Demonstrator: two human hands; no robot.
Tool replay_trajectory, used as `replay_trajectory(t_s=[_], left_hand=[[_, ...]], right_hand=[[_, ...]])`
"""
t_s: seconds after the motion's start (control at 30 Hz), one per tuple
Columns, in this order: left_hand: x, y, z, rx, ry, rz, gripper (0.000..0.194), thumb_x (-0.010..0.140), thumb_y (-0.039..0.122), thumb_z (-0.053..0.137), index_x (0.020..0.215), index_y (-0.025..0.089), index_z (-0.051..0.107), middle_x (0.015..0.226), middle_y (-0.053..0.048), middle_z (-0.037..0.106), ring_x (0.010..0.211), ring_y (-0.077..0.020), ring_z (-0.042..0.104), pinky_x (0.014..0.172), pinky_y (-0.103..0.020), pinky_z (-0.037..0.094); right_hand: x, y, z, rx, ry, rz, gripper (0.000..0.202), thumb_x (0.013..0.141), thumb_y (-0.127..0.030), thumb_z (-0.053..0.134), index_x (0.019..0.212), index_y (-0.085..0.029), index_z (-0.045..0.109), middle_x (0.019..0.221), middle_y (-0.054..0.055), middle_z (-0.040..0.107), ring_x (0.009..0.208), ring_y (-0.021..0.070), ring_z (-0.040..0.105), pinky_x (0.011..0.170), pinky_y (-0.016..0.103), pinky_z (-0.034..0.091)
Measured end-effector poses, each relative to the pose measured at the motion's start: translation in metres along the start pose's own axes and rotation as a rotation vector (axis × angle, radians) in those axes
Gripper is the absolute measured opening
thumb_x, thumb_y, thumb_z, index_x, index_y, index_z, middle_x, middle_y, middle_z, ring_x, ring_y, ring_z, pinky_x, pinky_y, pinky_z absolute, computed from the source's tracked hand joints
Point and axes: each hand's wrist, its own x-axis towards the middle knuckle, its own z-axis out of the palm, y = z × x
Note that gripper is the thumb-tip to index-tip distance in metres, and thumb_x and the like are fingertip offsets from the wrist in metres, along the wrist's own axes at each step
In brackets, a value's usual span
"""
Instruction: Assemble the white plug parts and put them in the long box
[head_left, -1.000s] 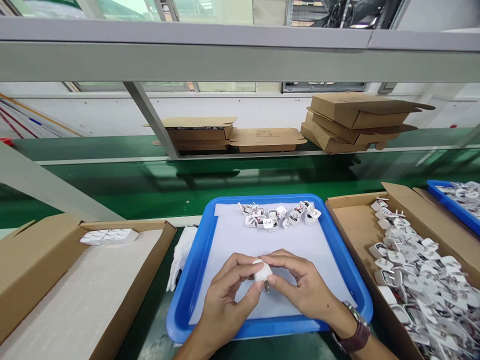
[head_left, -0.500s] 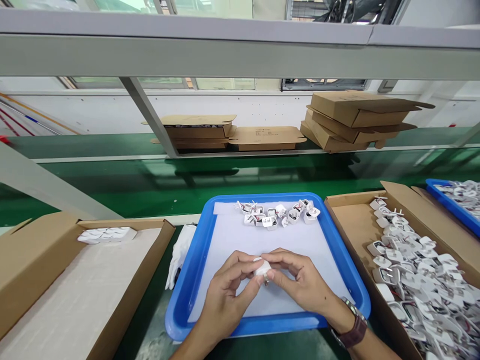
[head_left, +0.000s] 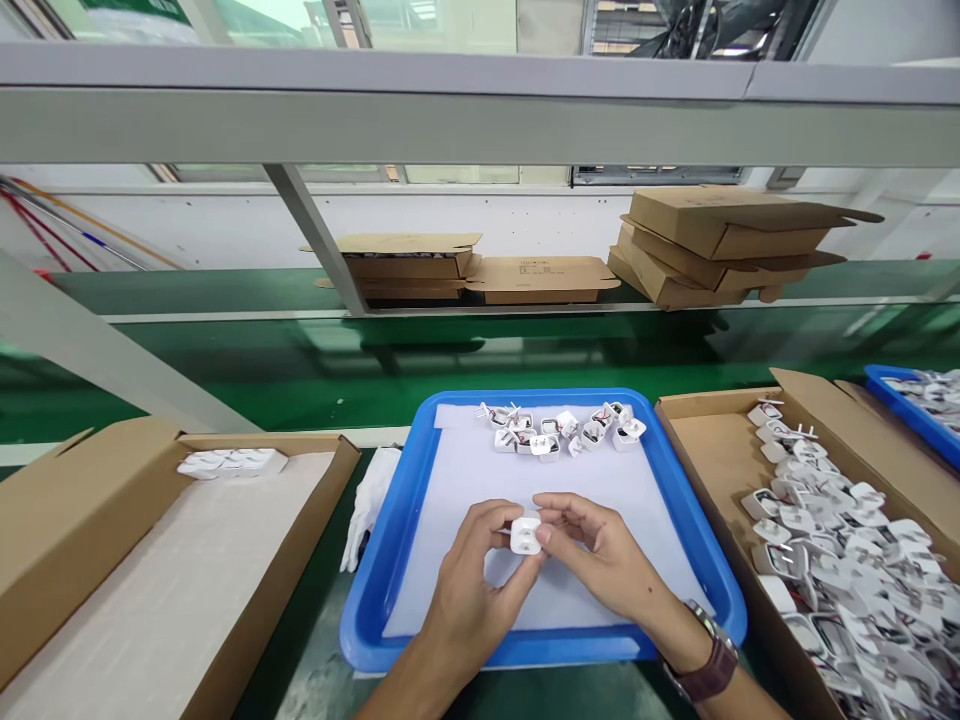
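The left hand (head_left: 474, 592) and right hand (head_left: 606, 562), both half curled, pinch one small white block (head_left: 524, 536) over a blue tray (head_left: 577, 651). More white pieces (head_left: 547, 446) lie at its far end.

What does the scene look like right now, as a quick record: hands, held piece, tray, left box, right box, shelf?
Held piece: small white piece, squarish face toward the camera
Left hand: fingers and thumb at the piece
Right hand: thumb on the piece; watch on wrist
Tray: blue, lined white, white parts clustered at far end
Left box: cardboard, white pieces at far end
Right box: cardboard, many white parts heaped
Shelf: cardboard boxes
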Motion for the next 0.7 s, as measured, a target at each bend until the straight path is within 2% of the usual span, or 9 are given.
replay_trajectory(t_s=[0.23,0.33,0.43,0.53,0.6,0.63,0.7], left_hand=[[0.005,0.003,-0.004,0.063,0.017,0.072,0.041,0.09,0.011,0.068,0.128,0.024,0.059,0.114,-0.008,0.068,0.102,-0.0225,0.07,0.08,-0.033,0.065],[0.007,0.022,-0.024,0.165,0.07,0.133,0.037,0.089,0.011,0.07,0.122,0.024,0.061,0.111,-0.008,0.071,0.1,-0.024,0.07,0.084,-0.037,0.063],[0.005,0.053,-0.066,0.337,0.087,0.082,0.034,0.088,0.017,0.075,0.119,0.025,0.064,0.109,-0.007,0.073,0.096,-0.0244,0.069,0.083,-0.037,0.061],[0.005,0.073,-0.124,0.467,0.129,-0.026,0.031,0.089,0.027,0.076,0.119,0.027,0.066,0.114,-0.007,0.073,0.095,-0.0242,0.07,0.08,-0.034,0.061],[0.01,0.067,-0.168,0.574,0.185,-0.077,0.029,0.089,0.035,0.075,0.115,0.027,0.068,0.112,-0.007,0.074,0.093,-0.0253,0.07,0.081,-0.037,0.061],[0.015,0.057,-0.19,0.645,0.215,-0.122,0.031,0.087,0.04,0.075,0.114,0.026,0.068,0.111,-0.007,0.074,0.092,-0.0261,0.07,0.082,-0.038,0.061],[0.028,0.025,-0.228,0.771,0.183,-0.3,0.038,0.087,0.049,0.072,0.116,0.024,0.067,0.112,-0.008,0.075,0.096,-0.0291,0.071,0.08,-0.039,0.061]], right_hand=[[0.002,-0.001,-0.002,-0.036,0.02,-0.033,0.05,0.096,-0.062,0.058,0.121,-0.021,0.072,0.11,0.008,0.077,0.098,0.025,0.071,0.094,0.041,0.057],[0.0,0.002,-0.002,-0.099,0.028,-0.027,0.054,0.094,-0.065,0.058,0.121,-0.021,0.073,0.11,0.01,0.078,0.101,0.0279,0.071,0.1,0.044,0.055],[0.0,0.009,-0.003,-0.143,0.034,0.043,0.06,0.09,-0.07,0.061,0.124,-0.022,0.073,0.125,0.013,0.075,0.119,0.0345,0.067,0.108,0.05,0.049],[0.002,0.016,-0.005,-0.183,-0.007,0.116,0.062,0.089,-0.072,0.061,0.129,-0.026,0.071,0.133,0.011,0.073,0.129,0.036,0.062,0.112,0.05,0.047],[0.003,0.02,-0.007,-0.213,-0.029,0.144,0.061,0.089,-0.072,0.06,0.131,-0.03,0.071,0.135,0.008,0.072,0.131,0.0353,0.061,0.112,0.047,0.048],[0.004,0.021,-0.007,-0.225,-0.031,0.146,0.06,0.088,-0.072,0.06,0.13,-0.031,0.072,0.136,0.007,0.072,0.132,0.0351,0.061,0.111,0.046,0.049],[0.005,0.022,-0.007,-0.239,-0.025,0.127,0.06,0.087,-0.072,0.062,0.129,-0.031,0.073,0.137,0.006,0.071,0.132,0.0347,0.061,0.11,0.044,0.05]])
